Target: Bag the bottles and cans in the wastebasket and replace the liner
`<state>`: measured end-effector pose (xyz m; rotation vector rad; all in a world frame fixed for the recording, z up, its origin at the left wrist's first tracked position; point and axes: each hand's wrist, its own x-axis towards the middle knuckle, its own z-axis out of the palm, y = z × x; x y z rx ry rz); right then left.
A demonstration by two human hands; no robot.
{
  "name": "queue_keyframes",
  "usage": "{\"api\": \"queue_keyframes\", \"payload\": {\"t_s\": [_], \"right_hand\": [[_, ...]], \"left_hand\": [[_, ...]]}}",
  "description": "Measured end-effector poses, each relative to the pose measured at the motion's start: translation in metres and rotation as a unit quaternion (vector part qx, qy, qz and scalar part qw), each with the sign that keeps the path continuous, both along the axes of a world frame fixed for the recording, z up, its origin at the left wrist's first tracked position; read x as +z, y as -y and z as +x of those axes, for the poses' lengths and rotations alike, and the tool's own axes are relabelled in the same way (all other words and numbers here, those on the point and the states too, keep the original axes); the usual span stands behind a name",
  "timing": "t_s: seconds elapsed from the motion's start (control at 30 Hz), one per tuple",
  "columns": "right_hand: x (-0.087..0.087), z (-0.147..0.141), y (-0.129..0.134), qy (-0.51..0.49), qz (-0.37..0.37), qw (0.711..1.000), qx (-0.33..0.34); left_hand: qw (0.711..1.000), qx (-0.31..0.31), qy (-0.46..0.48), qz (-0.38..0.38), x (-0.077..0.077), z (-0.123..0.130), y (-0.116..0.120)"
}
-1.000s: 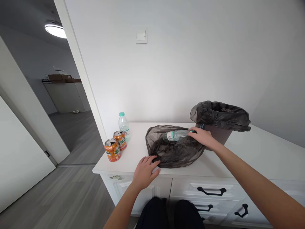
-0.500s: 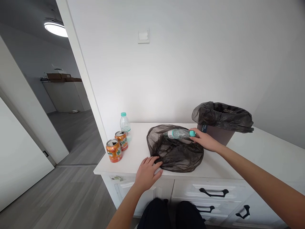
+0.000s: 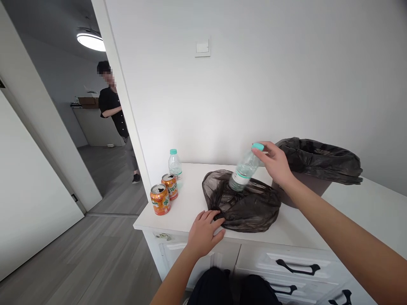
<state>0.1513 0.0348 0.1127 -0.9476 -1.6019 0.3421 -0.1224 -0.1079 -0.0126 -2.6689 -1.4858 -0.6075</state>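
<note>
A clear plastic bottle (image 3: 244, 170) with a teal cap leans over the opening of a dark plastic bag (image 3: 254, 212) that lies on the white cabinet top. My right hand (image 3: 276, 163) is closed on the bottle at its cap and neck, and the base is tilted down to the left inside the bag's mouth. At the bag's near left edge rests my left hand (image 3: 206, 231), its fingers stretched out and the thumb apart, touching the crumpled rim.
Two orange soda cans (image 3: 160, 199) and another teal-capped bottle (image 3: 175, 167) stand at the cabinet's left end. A bin (image 3: 300, 184) lined with a dark bag stands at the right. Past the doorway, a person in black (image 3: 112, 108) stands.
The bottle has been raised by its cap end from lying across the bag to a steep tilt, held in my right hand. My left hand stays at the bag. A person has appeared beyond the doorway.
</note>
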Motion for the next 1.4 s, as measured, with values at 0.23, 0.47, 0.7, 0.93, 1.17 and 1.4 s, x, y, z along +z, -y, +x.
{"api": "queue_keyframes", "payload": {"t_s": [0.23,0.47,0.7,0.93,1.17,1.4], "right_hand": [[0.022,-0.138,-0.1,-0.015,0.022,0.999,0.039],[0.01,-0.244,-0.129,0.01,-0.082,0.995,0.063],[0.004,-0.289,-0.13,0.049,-0.136,0.985,0.09],[0.001,-0.296,-0.129,0.091,-0.17,0.975,0.11],[0.022,-0.288,-0.115,0.134,-0.184,0.965,0.134],[0.04,-0.215,-0.058,0.117,-0.164,0.97,0.134]], "left_hand": [[1.0,0.002,0.019,-0.003,-0.005,-0.003,-0.002],[0.998,0.005,0.057,-0.028,-0.007,-0.006,0.0],[0.997,0.001,0.073,-0.037,-0.018,-0.005,-0.002],[0.996,-0.006,0.089,-0.031,-0.028,-0.005,-0.004],[0.996,-0.002,0.086,-0.031,-0.03,-0.005,-0.004],[0.997,0.0,0.072,-0.033,-0.027,-0.005,-0.003]]}}
